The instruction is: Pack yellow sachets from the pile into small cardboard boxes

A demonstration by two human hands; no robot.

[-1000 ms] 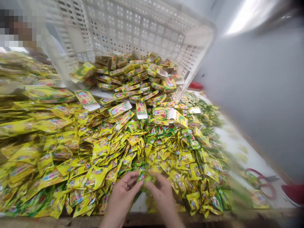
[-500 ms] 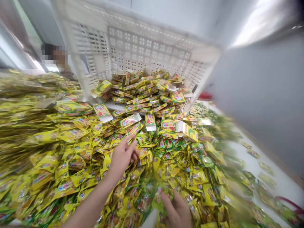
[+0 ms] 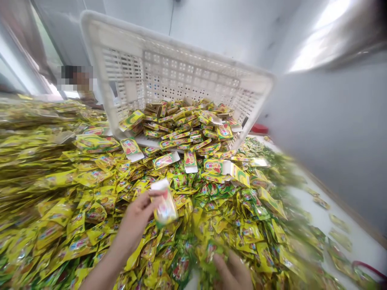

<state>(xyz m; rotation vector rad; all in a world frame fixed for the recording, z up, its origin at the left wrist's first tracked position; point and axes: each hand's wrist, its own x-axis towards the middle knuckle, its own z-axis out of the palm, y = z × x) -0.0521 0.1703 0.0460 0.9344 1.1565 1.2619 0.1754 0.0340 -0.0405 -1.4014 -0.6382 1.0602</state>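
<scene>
My left hand (image 3: 140,211) is closed around a small yellow-and-green carton (image 3: 165,207) with a white end flap standing up, held above the heap. Low in the view, my right hand (image 3: 232,268) is blurred by motion, its thumb and fingers at a green sachet (image 3: 213,251) that they appear to pinch. Beneath both hands spreads a deep heap of yellow and green sachets (image 3: 96,211). Just beyond them, several similar cartons, one of them an open-ended carton (image 3: 190,159), lie on the heap before the basket.
A white plastic basket (image 3: 181,42) lies tipped toward me, with cartons (image 3: 187,125) piled inside and spilling out. Behind it at right is a red object (image 3: 259,129). A white tabletop edge (image 3: 305,201) runs along the right wall, with a pink loop (image 3: 367,268) near. Another person (image 3: 87,94) is at far left.
My left hand, empty half a second ago over the sachets, now holds a carton and has drawn back slightly left. The right hand has shifted a little rightward with the green sachet.
</scene>
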